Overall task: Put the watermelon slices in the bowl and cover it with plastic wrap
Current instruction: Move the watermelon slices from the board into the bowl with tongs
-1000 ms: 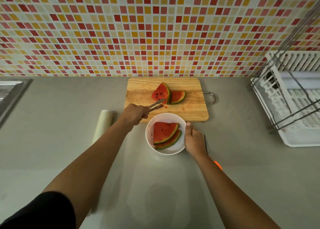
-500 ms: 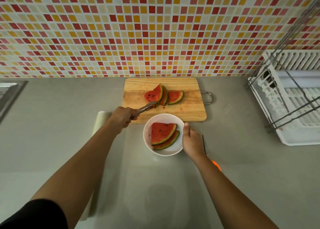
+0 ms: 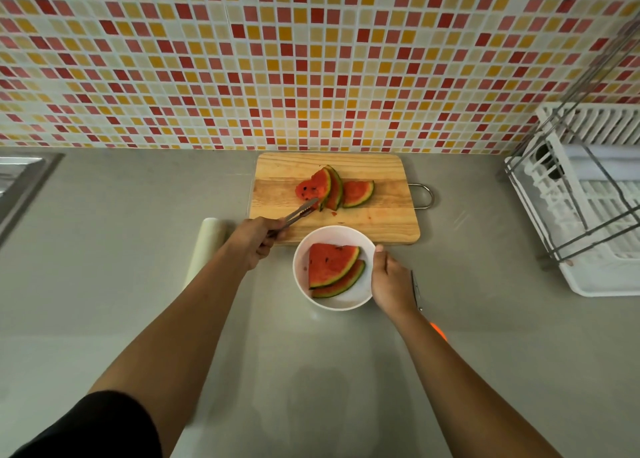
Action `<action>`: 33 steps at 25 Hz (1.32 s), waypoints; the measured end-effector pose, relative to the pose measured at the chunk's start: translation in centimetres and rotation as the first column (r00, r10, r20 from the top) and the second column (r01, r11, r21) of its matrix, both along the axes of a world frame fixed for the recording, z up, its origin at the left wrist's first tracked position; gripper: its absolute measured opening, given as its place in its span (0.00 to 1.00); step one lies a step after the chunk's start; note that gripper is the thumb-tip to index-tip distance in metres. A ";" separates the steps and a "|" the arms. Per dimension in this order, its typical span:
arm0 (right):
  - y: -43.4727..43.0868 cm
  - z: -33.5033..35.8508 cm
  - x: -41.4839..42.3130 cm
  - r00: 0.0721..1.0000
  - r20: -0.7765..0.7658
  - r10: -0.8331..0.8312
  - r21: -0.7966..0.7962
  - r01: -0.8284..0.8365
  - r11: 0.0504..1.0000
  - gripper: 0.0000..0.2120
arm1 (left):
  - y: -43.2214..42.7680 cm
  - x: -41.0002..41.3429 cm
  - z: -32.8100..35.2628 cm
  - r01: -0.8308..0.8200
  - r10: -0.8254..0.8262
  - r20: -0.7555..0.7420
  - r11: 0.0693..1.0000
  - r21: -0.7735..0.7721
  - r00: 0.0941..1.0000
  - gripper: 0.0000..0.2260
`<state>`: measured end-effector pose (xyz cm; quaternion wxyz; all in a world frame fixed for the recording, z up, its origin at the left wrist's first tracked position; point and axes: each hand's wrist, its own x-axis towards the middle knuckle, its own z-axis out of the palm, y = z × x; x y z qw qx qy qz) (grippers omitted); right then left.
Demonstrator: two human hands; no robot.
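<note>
Left hand (image 3: 254, 241) is closed around the handles of a pair of metal tongs (image 3: 298, 214), whose tips reach the lower edge of the leftmost watermelon slice (image 3: 312, 190) on the wooden cutting board (image 3: 377, 222); whether the tips already pinch the flesh or only touch it cannot be told. Right hand (image 3: 391, 282) cups the right side of the white bowl (image 3: 300, 267), fingers curled against its rim, steadying it. The bowl sits on the counter just in front of the board's near edge and already holds two slices (image 3: 330, 267).

Three slices remain on the board, leaning against one another toward its middle, just beyond the tong hand. The flesh looks wet and soft, likely to tear or slip under a hard squeeze, while the green rind is the firm part. A grip near the rind, or across the thick lower flesh, would probably carry the slice best. The plastic wrap roll (image 3: 207, 246) lies beside the left forearm, near the board's left corner.
</note>
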<state>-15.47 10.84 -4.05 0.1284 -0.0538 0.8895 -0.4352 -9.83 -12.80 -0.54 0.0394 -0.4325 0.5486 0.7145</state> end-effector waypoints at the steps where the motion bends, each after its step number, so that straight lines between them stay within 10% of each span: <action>1: 0.0 0.0 0.0 1.000 -0.003 -0.003 0.002 0.003 1.000 0.21 | -0.1 0.1 0.1 -0.010 0.010 -0.011 1.000 -0.012 1.000 0.07; 12: 0.0 0.3 0.1 1.000 0.018 -0.004 -0.004 0.004 1.000 0.23 | -2.5 6.2 4.2 0.289 -0.338 -0.145 0.916 -0.278 0.930 0.10; 21: 0.0 0.5 0.1 1.000 0.014 0.017 0.006 -0.017 1.000 0.24 | -0.2 5.8 6.3 0.607 -0.576 0.216 0.672 -0.423 0.788 0.07; 26: -0.1 0.5 0.3 1.000 0.001 0.015 -0.030 -0.015 0.999 0.24 | 1.3 5.4 9.7 0.752 -0.565 0.567 0.157 -0.640 0.600 0.16; 28: -0.1 0.5 0.3 1.000 -0.005 0.015 -0.048 -0.015 0.999 0.24 | 1.7 5.5 10.9 0.754 -0.561 0.594 0.088 -0.651 0.577 0.15; 30: -0.1 0.5 0.3 1.000 -0.008 0.018 -0.050 -0.018 0.999 0.23 | 1.4 5.3 11.3 0.723 -0.561 0.545 0.148 -0.675 0.623 0.13; 33: 0.0 0.4 0.1 1.000 0.001 0.027 -0.043 -0.027 0.999 0.23 | 0.1 3.3 8.9 0.493 -0.374 0.327 0.569 -0.658 0.868 0.14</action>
